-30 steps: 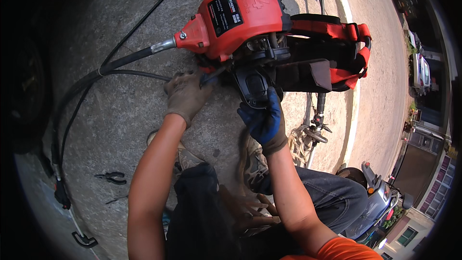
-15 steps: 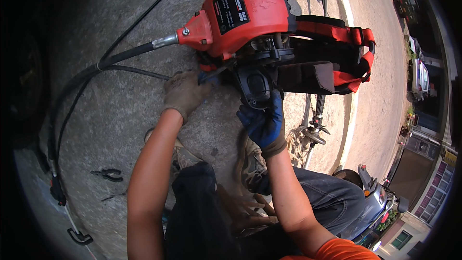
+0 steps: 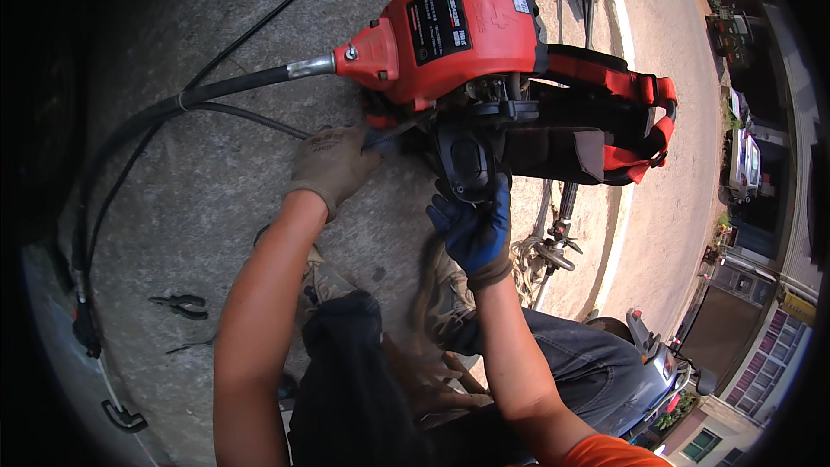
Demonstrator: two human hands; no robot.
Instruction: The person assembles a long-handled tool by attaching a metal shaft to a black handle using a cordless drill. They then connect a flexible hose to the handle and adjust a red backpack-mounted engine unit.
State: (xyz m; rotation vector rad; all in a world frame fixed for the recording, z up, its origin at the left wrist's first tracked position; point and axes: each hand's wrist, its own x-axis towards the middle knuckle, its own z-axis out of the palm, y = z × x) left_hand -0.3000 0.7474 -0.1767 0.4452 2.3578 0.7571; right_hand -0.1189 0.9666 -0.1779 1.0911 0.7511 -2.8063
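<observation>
Seeing the red engine [image 3: 506, 39] sitting a little farther right in view than half a second ago, and the pliers [image 3: 175, 301] a little farther left, while keeping both gloved hands at nearly the same spots. Reaching below the engine with the left hand [image 3: 333, 163], beside the end of a thin black tube [image 3: 251, 116], fingers partly hidden (leaving pinching or not impossible to tell). Showing the blue palm of the right hand [image 3: 474, 229], bending its fingers loosely and touching the lower edge of the black cover [image 3: 465, 160]; cannot tell how firmly. Finding that cover just below the engine, near the red-and-black harness [image 3: 618, 82]. Leaving the pliers lying on the concrete ground [image 3: 259, 173], well apart from both hands.
</observation>
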